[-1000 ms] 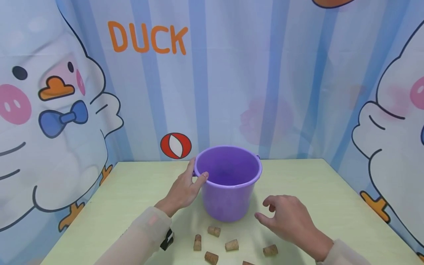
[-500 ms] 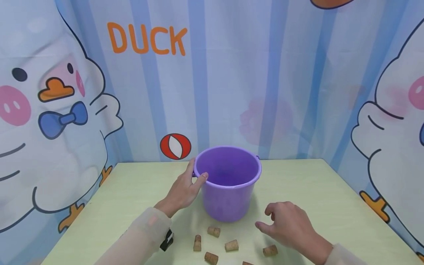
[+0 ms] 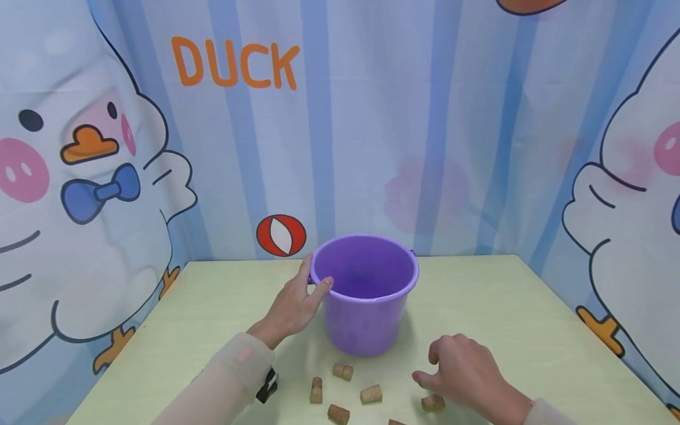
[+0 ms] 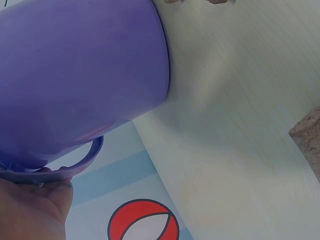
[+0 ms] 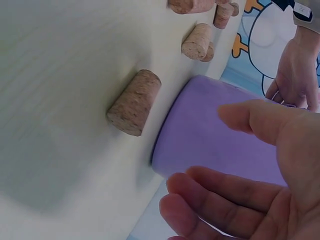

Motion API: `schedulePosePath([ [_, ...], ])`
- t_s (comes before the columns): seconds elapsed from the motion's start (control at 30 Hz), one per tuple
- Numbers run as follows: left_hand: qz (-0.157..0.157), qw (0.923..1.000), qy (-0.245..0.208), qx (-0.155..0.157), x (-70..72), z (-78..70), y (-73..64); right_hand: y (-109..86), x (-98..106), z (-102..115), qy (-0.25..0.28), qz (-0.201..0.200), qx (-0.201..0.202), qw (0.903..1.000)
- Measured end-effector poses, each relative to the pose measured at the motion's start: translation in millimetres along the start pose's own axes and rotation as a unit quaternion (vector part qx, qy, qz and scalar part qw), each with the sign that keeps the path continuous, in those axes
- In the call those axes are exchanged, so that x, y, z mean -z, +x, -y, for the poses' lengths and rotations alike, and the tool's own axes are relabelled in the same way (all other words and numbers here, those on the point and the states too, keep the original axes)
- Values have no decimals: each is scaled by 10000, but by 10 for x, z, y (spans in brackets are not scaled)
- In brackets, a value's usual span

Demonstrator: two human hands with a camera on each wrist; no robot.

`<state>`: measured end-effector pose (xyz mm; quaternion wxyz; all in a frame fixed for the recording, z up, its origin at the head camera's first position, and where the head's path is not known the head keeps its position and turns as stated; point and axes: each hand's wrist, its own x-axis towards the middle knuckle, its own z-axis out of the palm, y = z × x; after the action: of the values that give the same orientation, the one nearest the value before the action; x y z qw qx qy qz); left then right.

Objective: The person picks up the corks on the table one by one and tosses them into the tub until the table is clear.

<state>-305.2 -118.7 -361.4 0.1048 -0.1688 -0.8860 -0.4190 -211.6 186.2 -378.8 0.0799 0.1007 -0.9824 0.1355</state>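
A purple bucket [image 3: 363, 324] stands upright on the table. My left hand [image 3: 289, 307] grips its rim at the left side, thumb lying over the edge and the other fingers outside. The left wrist view shows the bucket's purple handle [image 4: 87, 162] hanging beside those fingers. To the right of the bucket, my right hand [image 3: 467, 369] hovers with fingers loosely bent, thumb apart, and nothing between them. Just below it lies a brown cork [image 5: 134, 102] on its side. Several more corks lie in front of the bucket, including a pale cork [image 3: 371, 394] and a darker cork [image 3: 339, 414].
The pale yellow-green table [image 3: 223, 330] ends at a printed curtain [image 3: 372, 118] behind the bucket, which also runs along both sides. One cork [image 3: 396, 422] is cut off by the bottom of the head view. A black strap [image 3: 268, 385] shows at the left wrist.
My right hand has come down and slightly nearer, so its wrist side now overlaps the right-hand cork in the head view. The left hand and the bucket have stayed put.
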Motion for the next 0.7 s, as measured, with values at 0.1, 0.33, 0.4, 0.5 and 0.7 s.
schedulePosePath([
  [0.1,6,10000,-5,3,-1,4,-3,-20,-36,1,10,99,-29,9999],
  [0.33,-10,10000,19,-25,-1,1,0,-55,-111,1,-147,141,-61,9998],
  [0.4,-12,10000,22,-33,0,-1,0,-63,-123,-3,-231,126,-56,9996],
  [0.5,-10,10000,13,-44,3,-5,-3,-66,-153,-17,-407,85,-21,9991],
  [0.7,-2,10000,16,-4,1,-6,-7,-62,-192,-35,-661,154,-31,9977],
])
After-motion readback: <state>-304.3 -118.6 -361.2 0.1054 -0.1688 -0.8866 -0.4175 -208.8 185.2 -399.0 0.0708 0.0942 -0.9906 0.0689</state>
